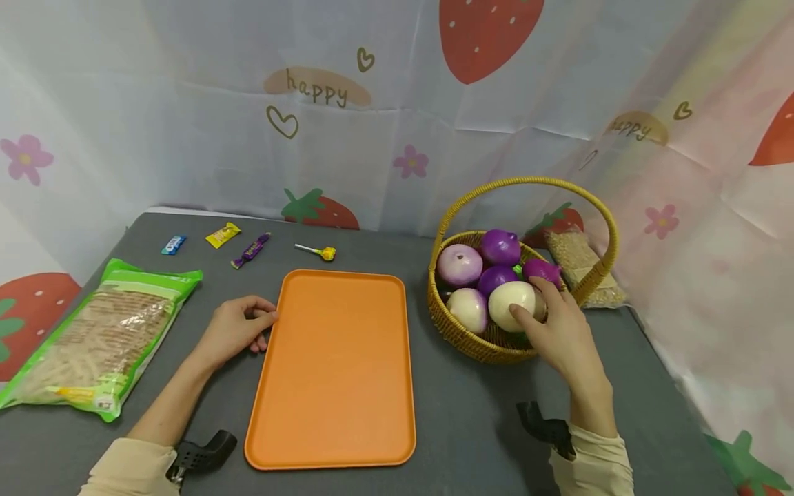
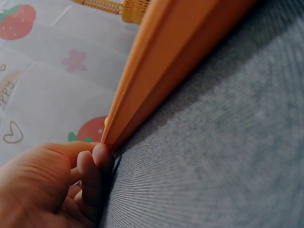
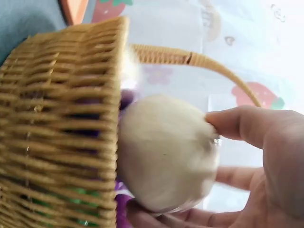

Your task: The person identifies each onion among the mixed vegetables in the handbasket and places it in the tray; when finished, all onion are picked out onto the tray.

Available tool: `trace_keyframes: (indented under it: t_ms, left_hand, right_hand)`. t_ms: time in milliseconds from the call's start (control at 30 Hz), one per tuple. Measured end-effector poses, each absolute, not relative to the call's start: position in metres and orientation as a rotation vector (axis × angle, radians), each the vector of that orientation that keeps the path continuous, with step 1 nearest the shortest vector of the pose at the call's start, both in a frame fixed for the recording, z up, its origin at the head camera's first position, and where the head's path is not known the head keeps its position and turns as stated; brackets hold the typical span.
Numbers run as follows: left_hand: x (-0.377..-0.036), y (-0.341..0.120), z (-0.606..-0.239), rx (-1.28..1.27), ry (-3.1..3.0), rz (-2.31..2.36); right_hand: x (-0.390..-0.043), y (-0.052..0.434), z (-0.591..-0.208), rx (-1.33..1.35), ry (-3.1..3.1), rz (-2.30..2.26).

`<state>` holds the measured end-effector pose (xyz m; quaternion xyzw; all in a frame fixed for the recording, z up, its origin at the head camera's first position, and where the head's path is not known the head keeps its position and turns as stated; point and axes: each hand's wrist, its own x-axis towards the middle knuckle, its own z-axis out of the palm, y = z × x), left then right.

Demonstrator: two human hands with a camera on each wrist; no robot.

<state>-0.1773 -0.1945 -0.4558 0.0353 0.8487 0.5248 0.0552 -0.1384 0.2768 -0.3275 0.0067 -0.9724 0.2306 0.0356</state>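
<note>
Head view: three sweets (image 1: 222,235) lie near the bench's (image 1: 459,427) back left corner, a lollipop (image 1: 327,253) beside them, a green bag (image 1: 93,337) along the left edge. A grain bag (image 1: 595,279) sits behind the basket (image 1: 455,332), whose handle (image 1: 533,180) arches over purple and pale onions (image 1: 500,247). The right hand (image 1: 561,331) grips a white onion (image 1: 511,306) in the basket's front; the left hand (image 1: 236,331) pinches the tray's (image 1: 335,372) left edge.

Head view: the word "happy" is printed in lowercase on a beige oval patch (image 1: 317,87) of the backdrop cloth (image 1: 217,145); it is repeated on a second patch (image 1: 637,128) farther right. Left wrist view: only "ppy" is shown, at the left edge, on the cloth. Print on the green-edged bag (image 1: 99,337) and blue candy (image 1: 174,244) cannot be resolved.
</note>
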Motion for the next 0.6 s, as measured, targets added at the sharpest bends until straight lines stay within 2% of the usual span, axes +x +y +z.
trace_keyframes:
  t_ms: [233,600]
  left_hand:
    - [-0.178,-0.193,-0.458,0.111,2.587,1.588]
    - [-0.179,-0.193,-0.459,0.106,2.600,1.588]
  right_hand:
    - [-0.139,0.270,-0.333,0.396,-2.849,0.890]
    - [-0.135,0.238,-0.340,0.518,-2.729,0.872]
